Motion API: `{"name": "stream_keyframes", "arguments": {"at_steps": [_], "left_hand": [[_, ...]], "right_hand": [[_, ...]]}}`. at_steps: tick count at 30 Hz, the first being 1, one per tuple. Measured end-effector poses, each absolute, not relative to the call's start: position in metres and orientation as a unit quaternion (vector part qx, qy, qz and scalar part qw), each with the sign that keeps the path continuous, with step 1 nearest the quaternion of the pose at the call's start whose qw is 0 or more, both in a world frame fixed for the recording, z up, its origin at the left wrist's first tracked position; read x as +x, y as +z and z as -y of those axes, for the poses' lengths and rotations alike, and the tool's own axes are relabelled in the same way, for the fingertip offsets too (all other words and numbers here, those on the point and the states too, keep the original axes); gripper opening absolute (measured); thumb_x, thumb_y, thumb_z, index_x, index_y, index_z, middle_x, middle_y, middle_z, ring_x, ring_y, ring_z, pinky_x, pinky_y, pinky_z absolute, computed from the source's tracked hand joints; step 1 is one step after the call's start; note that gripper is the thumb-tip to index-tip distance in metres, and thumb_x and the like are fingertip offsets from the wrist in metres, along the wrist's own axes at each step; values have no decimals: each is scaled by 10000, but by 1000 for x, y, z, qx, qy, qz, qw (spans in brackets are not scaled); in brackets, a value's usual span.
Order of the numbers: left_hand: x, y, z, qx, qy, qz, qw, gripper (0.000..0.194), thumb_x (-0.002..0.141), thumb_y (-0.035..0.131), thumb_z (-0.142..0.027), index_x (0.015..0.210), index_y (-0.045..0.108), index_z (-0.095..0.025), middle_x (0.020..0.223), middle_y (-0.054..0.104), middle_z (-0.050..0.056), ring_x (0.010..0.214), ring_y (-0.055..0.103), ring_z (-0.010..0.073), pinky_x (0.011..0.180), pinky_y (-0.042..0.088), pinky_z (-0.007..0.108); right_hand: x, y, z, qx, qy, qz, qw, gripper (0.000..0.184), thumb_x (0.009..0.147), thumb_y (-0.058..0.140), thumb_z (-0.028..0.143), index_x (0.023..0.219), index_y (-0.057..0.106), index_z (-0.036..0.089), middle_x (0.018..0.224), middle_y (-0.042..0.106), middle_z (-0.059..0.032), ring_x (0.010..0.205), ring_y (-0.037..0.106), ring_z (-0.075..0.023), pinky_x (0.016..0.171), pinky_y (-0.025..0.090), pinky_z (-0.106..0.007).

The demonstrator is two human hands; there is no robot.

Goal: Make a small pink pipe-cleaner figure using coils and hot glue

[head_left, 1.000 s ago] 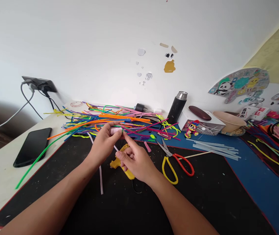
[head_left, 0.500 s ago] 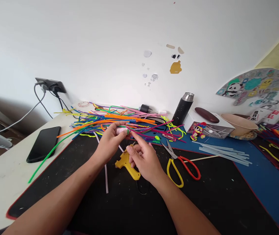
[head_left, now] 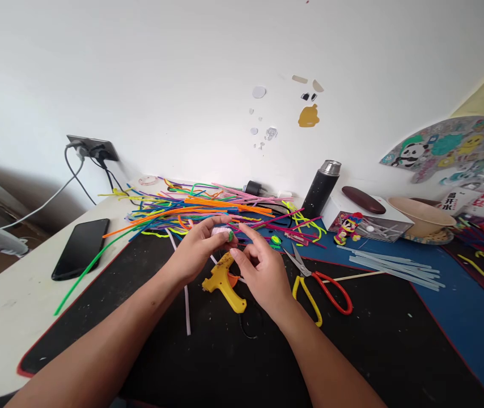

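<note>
Left hand [head_left: 195, 255] pinches a white-green craft piece [head_left: 220, 231] near the glue gun [head_left: 230, 293]; right hand [head_left: 265, 275], parted, looks empty; probably shaping, next needing gentle fingertips.

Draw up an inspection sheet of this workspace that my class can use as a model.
Surface: black mat, flecked with bits; pale table at left.
Job's things: white piece with a green end; glue gun on the mat; scissors, blades open.
Clutter: pipe cleaners heaped at the back; phone at left; flask, figurine and pale sticks at right.
Left hand: pinches the white piece.
Right hand: thumb and forefinger apart; nothing seen between them.
Cables: black cord near the glue gun; others at the outlet.
Surroundings: white wall with stickers.
</note>
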State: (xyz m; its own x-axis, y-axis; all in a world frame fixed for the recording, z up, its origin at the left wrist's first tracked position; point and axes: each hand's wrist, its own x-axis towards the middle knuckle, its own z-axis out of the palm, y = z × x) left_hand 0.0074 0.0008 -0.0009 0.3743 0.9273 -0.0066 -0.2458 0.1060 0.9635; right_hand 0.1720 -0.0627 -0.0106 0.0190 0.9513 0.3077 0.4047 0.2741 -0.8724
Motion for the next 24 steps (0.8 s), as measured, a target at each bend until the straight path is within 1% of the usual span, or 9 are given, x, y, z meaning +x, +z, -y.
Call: {"name": "stream_keyframes", "arguments": {"at_steps": [3,8,14,19,24], "left_hand": [[8,0,2,512,427,-333,667,468,795,816,-393,1171,643,-175,858,710,31,809,687,192,789,536,317],[9,1,5,509,419,-325,678,461,770,836,-393,1142,656,-186,896,721,35,795,683,189,731,512,293],[10,1,7,486,411,-326,699,464,747,863,-384,1119,679,-177,878,704,24,747,666,168,729,521,295],[13,1,8,470,404,-332,711,498,734,869,-382,1144,676,-174,850,700,20,745,674,175,751,535,311],[15,1,9,477,396,-336,709,470,739,855,-380,1122,673,-177,841,712,26,743,687,187,761,538,326]], "right_hand": [[172,-9,62,-539,264,648,469,502,969,623,348,1451,606,213,626,560,62,575,528,-140,625,431,-266],[172,-10,62,-552,252,658,446,383,958,629,341,1320,674,223,611,563,57,562,515,-145,608,407,-268],[172,-8,63,-557,233,657,452,276,957,620,341,1186,710,215,568,473,76,526,464,-137,585,369,-262],[172,-9,63,-557,217,662,452,240,963,596,324,1131,726,213,566,416,81,517,421,-129,576,357,-256],[172,-12,63,-560,200,666,450,234,961,587,311,1112,731,205,565,416,81,522,407,-124,583,357,-253]]}}
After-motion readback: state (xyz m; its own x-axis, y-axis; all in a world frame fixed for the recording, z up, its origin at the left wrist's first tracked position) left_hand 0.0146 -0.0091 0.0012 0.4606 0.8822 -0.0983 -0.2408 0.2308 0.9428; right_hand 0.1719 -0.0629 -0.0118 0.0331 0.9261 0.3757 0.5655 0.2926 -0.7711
